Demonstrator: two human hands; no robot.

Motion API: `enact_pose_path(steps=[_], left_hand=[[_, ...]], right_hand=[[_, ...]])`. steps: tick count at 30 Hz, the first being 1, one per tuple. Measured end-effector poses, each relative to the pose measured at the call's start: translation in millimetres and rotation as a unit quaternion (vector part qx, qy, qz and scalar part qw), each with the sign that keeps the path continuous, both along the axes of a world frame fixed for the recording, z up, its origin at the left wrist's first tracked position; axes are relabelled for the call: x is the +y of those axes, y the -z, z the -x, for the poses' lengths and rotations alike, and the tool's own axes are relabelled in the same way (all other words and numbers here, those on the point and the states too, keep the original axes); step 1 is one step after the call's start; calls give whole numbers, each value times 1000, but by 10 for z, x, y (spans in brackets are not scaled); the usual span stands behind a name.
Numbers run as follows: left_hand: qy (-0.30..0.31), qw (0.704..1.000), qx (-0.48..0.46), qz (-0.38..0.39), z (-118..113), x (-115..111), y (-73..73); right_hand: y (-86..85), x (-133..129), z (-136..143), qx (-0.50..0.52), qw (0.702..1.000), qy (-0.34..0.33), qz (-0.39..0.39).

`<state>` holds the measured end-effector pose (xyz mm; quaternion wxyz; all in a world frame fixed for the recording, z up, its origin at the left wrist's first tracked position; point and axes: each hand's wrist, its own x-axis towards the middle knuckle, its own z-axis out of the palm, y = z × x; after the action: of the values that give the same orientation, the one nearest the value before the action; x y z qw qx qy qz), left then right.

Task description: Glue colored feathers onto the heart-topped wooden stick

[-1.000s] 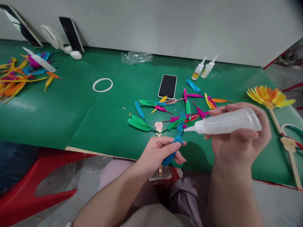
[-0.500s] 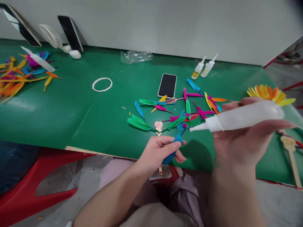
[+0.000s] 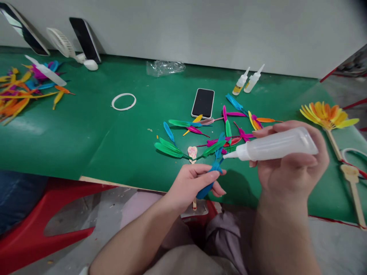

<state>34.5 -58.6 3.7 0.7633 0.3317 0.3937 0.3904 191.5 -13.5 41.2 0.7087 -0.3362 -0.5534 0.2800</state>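
Between its thumb and fingers, my left hand (image 3: 197, 183) pinches a blue feather (image 3: 205, 190) at the table's front edge. My right hand (image 3: 292, 164) is wrapped round a white squeeze bottle (image 3: 281, 144), held sideways with its nozzle pointing left. The nozzle tip is at the quill end of the blue feather; whether they touch I cannot tell. Just behind my left hand lies a wooden stick with a pink heart-shaped top (image 3: 192, 152), between green feathers (image 3: 169, 148). Pink, blue, yellow and green feathers lie scattered behind the nozzle.
A phone (image 3: 203, 103) and two small bottles (image 3: 240, 84) are farther back. On the left are a white ring (image 3: 124, 102), a feather pile (image 3: 17, 95) and a small fan (image 3: 60, 42). A yellow-orange feather fan (image 3: 327, 114) and a wooden stick (image 3: 355, 194) are at right.
My right hand has shifted the bottle left, bringing its nozzle to the blue feather's quill end. My left hand has hardly moved.
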Motion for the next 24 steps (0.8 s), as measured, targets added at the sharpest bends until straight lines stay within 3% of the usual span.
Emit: enact_pose_path(steps=[8,16,24], left_hand=[[3,1000,9,-8,3,-8,20],[1,1000,-6,6,-6,-5,6],[6,1000,-27,5,-7,-9,0]], right_hand=[[-6,23,-9,-4,999,29,-23],[5,7,10,6,1000,-12,-5],[10,25,-11,11,1000,11,10]])
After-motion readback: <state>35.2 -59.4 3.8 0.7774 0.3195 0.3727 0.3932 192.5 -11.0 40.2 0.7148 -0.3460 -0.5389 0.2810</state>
